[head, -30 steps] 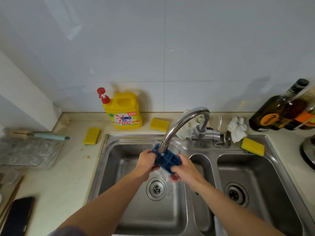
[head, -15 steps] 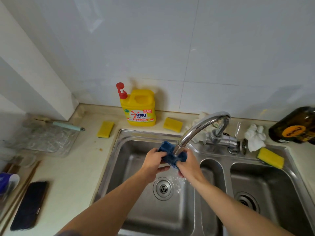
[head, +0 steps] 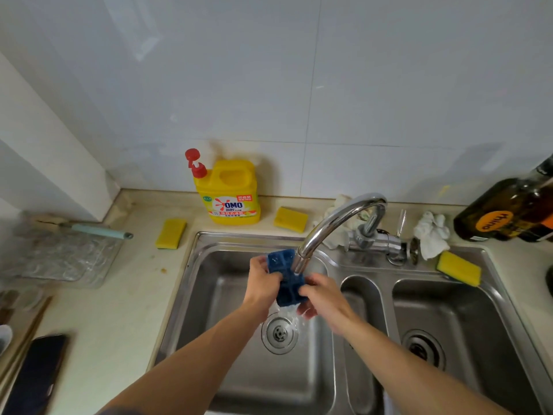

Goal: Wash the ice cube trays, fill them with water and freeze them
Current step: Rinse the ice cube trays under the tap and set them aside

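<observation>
1. Blue ice cube tray [head: 286, 275]: held directly under the mouth of the faucet [head: 338, 218], above the left basin of the sink [head: 209, 265]. It is tilted, with its lower end toward the person. The cavities appear to face the spout.
2. Left hand [head: 263, 283]: just left of the faucet mouth, fingers curled over the tray's side edge. Right hand [head: 321, 298]: just below and right of the mouth, gripping the tray's near end. Both hands are clamped on the tray, one at each side.
3. Runoff: water leaves the tray's lower end and falls toward the drain [head: 279, 332] beneath the faucet mouth.
4. Judged step: rinsing. To do it well, pass every cavity under the stream in turn, rub each pocket with a thumb, and flex the soft tray so that the corners open.
5. Keep the tilt so dirty water drains off rather than pooling, and stay low under the faucet to limit splashing.
6. Detergent bottle [head: 229, 193] and sponge [head: 290, 219]: on the tabletop [head: 119, 295], behind and left of the faucet, within reach if soap is wanted.
</observation>
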`<state>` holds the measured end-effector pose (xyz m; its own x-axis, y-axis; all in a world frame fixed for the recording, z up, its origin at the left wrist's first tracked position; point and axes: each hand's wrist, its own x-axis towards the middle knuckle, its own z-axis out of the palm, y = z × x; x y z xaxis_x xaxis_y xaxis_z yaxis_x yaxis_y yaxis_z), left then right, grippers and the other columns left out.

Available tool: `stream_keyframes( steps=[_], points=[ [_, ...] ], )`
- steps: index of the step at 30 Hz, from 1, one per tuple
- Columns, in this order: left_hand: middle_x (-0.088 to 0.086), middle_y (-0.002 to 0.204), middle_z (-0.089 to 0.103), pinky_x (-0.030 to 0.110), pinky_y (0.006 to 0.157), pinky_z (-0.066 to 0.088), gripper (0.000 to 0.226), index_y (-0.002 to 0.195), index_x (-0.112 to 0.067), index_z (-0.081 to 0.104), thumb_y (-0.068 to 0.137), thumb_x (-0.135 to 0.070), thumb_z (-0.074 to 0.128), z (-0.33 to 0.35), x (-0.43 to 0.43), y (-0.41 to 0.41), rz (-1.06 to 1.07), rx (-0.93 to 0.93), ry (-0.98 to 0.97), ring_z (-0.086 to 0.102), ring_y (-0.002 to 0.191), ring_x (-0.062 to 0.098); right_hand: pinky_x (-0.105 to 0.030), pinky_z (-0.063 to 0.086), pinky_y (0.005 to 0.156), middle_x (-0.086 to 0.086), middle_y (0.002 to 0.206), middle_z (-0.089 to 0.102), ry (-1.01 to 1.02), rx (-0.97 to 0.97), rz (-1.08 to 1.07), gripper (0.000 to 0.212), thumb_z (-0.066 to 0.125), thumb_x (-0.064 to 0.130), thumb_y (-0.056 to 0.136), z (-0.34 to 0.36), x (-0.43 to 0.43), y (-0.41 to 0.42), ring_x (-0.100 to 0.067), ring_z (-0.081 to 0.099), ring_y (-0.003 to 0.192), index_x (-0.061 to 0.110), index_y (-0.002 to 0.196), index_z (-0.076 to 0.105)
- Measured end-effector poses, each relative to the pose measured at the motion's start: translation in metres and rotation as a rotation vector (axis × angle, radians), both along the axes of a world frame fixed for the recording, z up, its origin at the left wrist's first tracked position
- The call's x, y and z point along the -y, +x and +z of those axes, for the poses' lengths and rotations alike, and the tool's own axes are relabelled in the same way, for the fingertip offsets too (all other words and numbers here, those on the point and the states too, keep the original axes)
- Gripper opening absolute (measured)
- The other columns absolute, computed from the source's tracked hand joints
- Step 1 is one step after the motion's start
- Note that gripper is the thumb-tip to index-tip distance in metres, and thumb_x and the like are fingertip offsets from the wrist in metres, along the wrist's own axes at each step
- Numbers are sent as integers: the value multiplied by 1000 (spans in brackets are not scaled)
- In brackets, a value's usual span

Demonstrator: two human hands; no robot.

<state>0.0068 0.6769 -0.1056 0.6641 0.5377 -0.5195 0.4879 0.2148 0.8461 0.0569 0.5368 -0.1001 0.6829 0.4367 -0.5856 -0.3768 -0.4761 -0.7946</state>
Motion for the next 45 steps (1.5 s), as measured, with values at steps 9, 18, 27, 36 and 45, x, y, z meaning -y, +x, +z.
stream_keyframes(
  steps=[9, 18, 27, 36, 45],
  points=[
    [7, 99, 72, 25, 61, 57, 19, 108, -18, 61, 94, -10, 52, -2, 16, -6, -42, -21, -20, 71, 87, 18, -26, 44, 43, -8, 66, 66, -117, 164, 93, 12, 49, 12, 91, 4, -7, -10, -14, 59, 46, 14, 97, 59],
    [10, 101, 71, 35, 81, 58, 28, 107, -15, 61, 90, 0, 45, 3, 3, -7, -57, -25, 43, 69, 93, 24, -27, 59, 60, -7, 100, 73, 37, 32, 35, 19, 64, 19, 93, 9, -8, -5, -20, 76, 78, 27, 110, 60],
    [2, 96, 76, 23, 72, 57, 25, 107, -25, 69, 91, -7, 62, 13, 9, -8, -270, 90, -43, 73, 90, 16, -33, 60, 73, 9, 88, 75, 3, 193, -10, 22, 62, 20, 88, 13, -13, 6, -7, 72, 83, 40, 95, 67],
    [17, 108, 71, 41, 73, 61, 53, 120, -12, 63, 70, 1, 50, 13, 15, -11, -223, 82, -287, 73, 93, 33, -52, 62, 82, -5, 108, 70, -25, 119, -186, 29, 65, 11, 88, 9, -6, 14, -23, 70, 97, 23, 113, 56],
    [0, 89, 74, 22, 62, 56, 46, 104, -22, 71, 85, 13, 48, 5, -7, -12, -206, -21, -22, 71, 84, 15, -44, 65, 70, -19, 103, 71, 18, -77, -211, 17, 64, 15, 99, 11, -3, 16, -31, 77, 78, 9, 112, 55]
  ],
)
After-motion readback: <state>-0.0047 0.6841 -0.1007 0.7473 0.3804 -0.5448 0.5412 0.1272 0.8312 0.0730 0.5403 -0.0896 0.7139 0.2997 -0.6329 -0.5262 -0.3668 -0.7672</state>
